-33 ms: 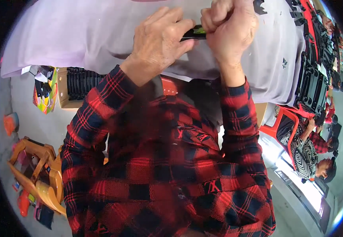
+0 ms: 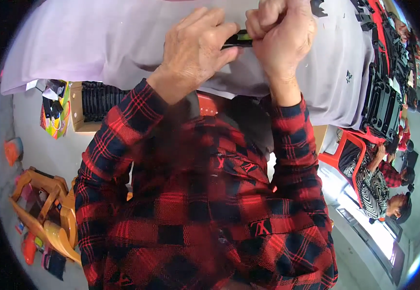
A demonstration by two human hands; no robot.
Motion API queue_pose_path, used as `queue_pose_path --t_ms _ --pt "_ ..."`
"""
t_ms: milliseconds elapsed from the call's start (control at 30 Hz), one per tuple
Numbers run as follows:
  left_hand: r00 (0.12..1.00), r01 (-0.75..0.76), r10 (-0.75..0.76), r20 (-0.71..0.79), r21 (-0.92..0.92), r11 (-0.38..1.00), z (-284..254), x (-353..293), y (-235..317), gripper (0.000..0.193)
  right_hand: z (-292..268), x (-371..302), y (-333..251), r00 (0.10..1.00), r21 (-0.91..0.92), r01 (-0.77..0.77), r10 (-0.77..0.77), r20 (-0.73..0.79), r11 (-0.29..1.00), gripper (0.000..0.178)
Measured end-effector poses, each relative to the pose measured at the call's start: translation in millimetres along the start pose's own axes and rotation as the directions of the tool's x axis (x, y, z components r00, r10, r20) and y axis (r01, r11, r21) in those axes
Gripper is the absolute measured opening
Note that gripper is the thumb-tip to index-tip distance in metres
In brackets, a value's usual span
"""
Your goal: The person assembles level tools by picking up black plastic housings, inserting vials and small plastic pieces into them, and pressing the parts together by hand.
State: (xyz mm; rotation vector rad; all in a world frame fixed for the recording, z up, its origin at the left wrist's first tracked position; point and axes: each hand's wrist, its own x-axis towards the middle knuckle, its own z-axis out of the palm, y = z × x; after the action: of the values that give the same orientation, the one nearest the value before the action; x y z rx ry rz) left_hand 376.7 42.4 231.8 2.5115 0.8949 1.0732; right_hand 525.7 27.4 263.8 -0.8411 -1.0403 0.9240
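Over the cloth-covered table [image 2: 137, 29], a slim black piece [image 2: 238, 42] with a yellow-green patch spans the gap between my two hands. My left hand [image 2: 195, 48] pinches its left end between thumb and fingers. At the other end, my right hand [image 2: 285, 38] is closed in a fist against the piece. Its curled fingers hide that end, so what else they may grip cannot be made out. The exact kind of the black piece is not clear.
Below the table's left edge stands a carton [image 2: 78, 108] with stacked black parts [image 2: 104, 101], beside a colourful bag [image 2: 57, 113]. Wooden chair [image 2: 50, 227] lies lower left. Many black parts [image 2: 384, 101] line the right, near a seated person [image 2: 372, 183] on a red chair [image 2: 338, 154].
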Motion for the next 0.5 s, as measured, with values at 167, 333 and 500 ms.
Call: queue_pose_path --t_ms 167,333,500 --pt "1.0 -0.013 0.014 -0.018 0.014 1.0 5 1 -3 0.032 -1 11 5 1.0 0.428 0.006 -0.005 -0.003 0.904 0.057" --pt "0.822 -0.436 0.352 -0.447 -0.098 0.895 14 7 -13 0.019 2 0 4 0.995 0.13 -0.065 0.074 -0.068 0.989 0.056" --pt "0.996 0.06 -0.048 0.074 -0.166 0.984 -13 5 5 0.031 6 7 -9 0.981 0.136 -0.092 0.114 -0.159 0.986 0.056"
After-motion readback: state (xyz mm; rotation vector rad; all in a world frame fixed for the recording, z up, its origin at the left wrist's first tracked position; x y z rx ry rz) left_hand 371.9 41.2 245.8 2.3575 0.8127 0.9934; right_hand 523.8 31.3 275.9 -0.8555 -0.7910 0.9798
